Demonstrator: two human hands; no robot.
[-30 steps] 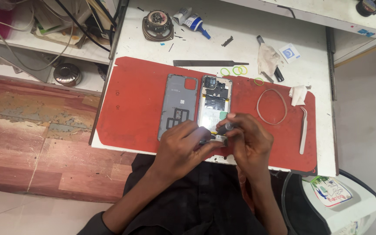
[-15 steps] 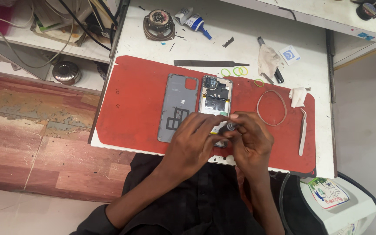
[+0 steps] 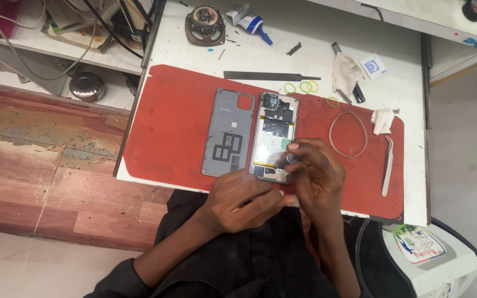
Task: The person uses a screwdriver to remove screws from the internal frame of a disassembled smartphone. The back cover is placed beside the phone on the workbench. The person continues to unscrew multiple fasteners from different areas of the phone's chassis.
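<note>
The opened phone (image 3: pixel 273 135) lies face down on the red mat (image 3: pixel 178 127), beside its removed back cover (image 3: pixel 227 132). The right hand (image 3: pixel 316 174) grips a small screwdriver (image 3: pixel 292 159) upright over the phone's lower end, while the left hand (image 3: pixel 244 201) curls closed beside it, so this looks like screw work, calling for a steady, plumb tip.

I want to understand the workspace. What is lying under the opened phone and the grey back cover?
Both the opened phone and the grey back cover lie on a red mat. The hands cover the phone's lower end.
</note>
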